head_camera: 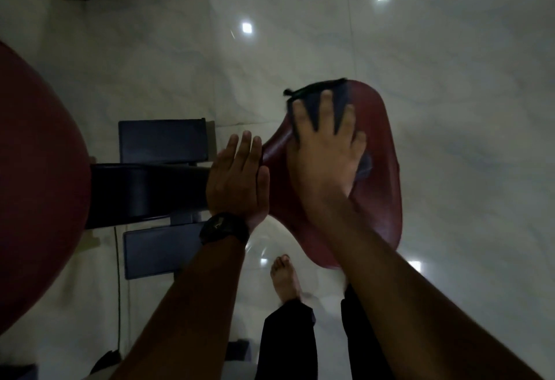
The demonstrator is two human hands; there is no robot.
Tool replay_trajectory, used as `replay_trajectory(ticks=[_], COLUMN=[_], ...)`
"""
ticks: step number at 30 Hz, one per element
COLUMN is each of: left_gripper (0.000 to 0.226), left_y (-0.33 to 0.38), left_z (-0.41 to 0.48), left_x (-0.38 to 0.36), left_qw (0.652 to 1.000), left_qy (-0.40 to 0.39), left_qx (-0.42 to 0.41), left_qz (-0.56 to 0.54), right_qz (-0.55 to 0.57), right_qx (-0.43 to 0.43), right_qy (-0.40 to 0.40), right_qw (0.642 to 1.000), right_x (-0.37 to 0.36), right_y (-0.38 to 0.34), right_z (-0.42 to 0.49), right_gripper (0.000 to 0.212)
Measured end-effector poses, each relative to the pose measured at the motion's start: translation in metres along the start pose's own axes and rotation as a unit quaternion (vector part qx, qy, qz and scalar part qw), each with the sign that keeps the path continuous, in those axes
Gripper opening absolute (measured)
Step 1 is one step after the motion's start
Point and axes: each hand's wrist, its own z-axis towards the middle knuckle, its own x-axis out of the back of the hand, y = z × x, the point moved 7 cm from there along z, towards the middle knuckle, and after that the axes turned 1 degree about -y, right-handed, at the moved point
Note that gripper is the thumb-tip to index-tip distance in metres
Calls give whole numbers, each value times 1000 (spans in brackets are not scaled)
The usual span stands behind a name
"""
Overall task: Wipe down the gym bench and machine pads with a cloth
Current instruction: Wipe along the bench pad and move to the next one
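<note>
The person leans over a small red seat pad point(381, 169), and both hands are on it. The right hand point(326, 151) lies flat on top with its fingers spread wide, pressing a dark cloth point(311, 111) against the pad. The cloth shows between the spread fingers and pokes out past the fingertips at the far rim of the pad. A little more of it peeks out by the outer side of that hand.

The left hand point(237, 178) sits just beside the right, at the pad's narrow end. Its fingers are straight and held close together, and the thumb side touches the pad's edge. It holds nothing. A dark watch point(223, 228) sits on that wrist.

Under the left palm a black frame bar point(144, 190) runs away to the left and meets a large red pad point(39, 184). Beyond the left fingertips lies a dark blue panel point(162, 141), and a second dark blue panel point(150, 253) lies beside the left forearm.

Between the two forearms a bare foot point(283, 277) stands on the glossy pale floor point(450, 79), with black trouser legs below it. The room is dim.
</note>
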Motion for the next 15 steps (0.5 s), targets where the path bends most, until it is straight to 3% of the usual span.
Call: replay_trajectory(ticks=[4, 6, 11, 13, 15], left_gripper=[61, 60, 59, 57, 52], left_y=[2, 0, 1, 1, 2], left_z=[-1, -1, -2, -2, -1], left_x=[2, 2, 1, 2, 3], left_qw=[1000, 1000, 1000, 1000, 999], left_qy=[9, 7, 19, 27, 32], left_qx=[-2, 2, 2, 6, 8], left_qz=[3, 2, 0, -7, -3], right_qz=[-10, -80, 0, 14, 33], right_qx=[227, 267, 42, 13, 43], right_qy=[-26, -46, 5, 17, 12], right_qw=[973, 959, 999, 1000, 998], right_x=[-2, -2, 5, -1, -11], right_y=[-38, -38, 11, 4, -15], right_z=[31, 61, 58, 16, -22], right_gripper=[42, 44, 54, 56, 54])
